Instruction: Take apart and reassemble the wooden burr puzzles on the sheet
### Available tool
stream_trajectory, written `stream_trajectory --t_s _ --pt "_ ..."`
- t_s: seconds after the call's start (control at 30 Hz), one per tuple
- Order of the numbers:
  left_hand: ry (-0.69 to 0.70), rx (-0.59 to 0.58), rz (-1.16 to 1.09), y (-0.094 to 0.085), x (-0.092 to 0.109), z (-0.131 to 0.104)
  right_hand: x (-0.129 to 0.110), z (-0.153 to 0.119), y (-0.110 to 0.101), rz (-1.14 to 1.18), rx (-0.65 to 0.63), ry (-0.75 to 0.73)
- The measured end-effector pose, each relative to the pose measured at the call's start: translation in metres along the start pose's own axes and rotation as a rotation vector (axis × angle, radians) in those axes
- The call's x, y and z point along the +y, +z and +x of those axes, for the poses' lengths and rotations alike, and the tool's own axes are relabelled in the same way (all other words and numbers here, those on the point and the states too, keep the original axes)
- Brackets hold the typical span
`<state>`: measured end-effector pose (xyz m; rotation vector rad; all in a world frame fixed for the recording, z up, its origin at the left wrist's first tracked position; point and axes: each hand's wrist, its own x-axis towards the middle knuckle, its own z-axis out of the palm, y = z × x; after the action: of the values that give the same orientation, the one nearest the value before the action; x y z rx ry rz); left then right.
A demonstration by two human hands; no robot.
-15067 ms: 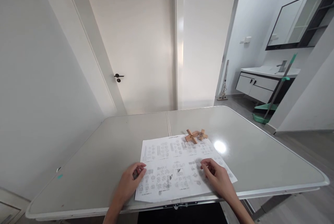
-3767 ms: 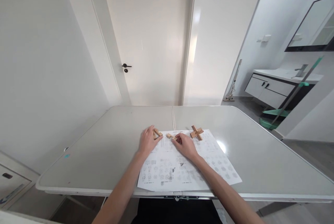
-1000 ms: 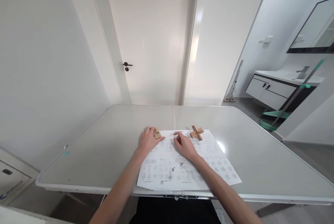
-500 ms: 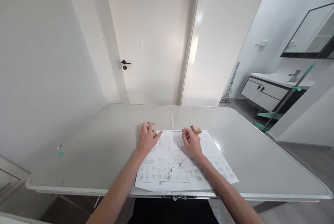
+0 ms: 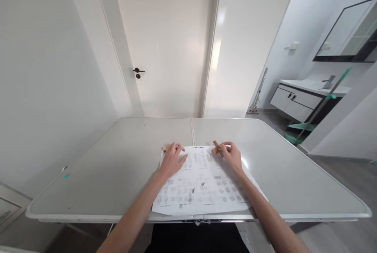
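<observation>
A large printed paper sheet (image 5: 203, 196) lies on the table under my hands, with faint grey drawings over it. My left hand (image 5: 173, 159) is over its upper left part, thumb and fingers apart with nothing between them. Just beyond that hand, at the sheet's corner, lies a small wooden piece (image 5: 165, 149), partly hidden by the fingers. At the sheet's upper right, my right hand (image 5: 232, 157) is closed with its fingertips on several crossed wooden pieces (image 5: 216, 148). How these pieces fit together is too small to tell.
The pale folding table (image 5: 118, 166) has a seam down its middle and a white rim. A closed white door (image 5: 165, 44) stands behind it. At the right are a sink cabinet (image 5: 294, 101), a mop (image 5: 258, 92) and a green dustpan (image 5: 294, 138).
My right hand has moved right, onto the right side of the crossed wooden pieces. My left hand has shifted right, away from the small wooden piece, which now shows to its left.
</observation>
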<state>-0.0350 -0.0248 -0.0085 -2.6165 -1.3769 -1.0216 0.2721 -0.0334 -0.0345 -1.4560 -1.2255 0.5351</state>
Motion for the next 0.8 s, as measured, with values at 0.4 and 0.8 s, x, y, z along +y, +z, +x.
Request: stream_trajectory --t_s 0.4,0.8 --pt "0.007 -0.078 -0.11 -0.002 0.007 0.004 -0.026 -0.014 0.012 0.438 -0.55 0.06" --pt "0.076 -0.15 -0.187 -0.01 0.02 0.007 -0.034 -0.022 0.015 0.536 -0.802 0.108"
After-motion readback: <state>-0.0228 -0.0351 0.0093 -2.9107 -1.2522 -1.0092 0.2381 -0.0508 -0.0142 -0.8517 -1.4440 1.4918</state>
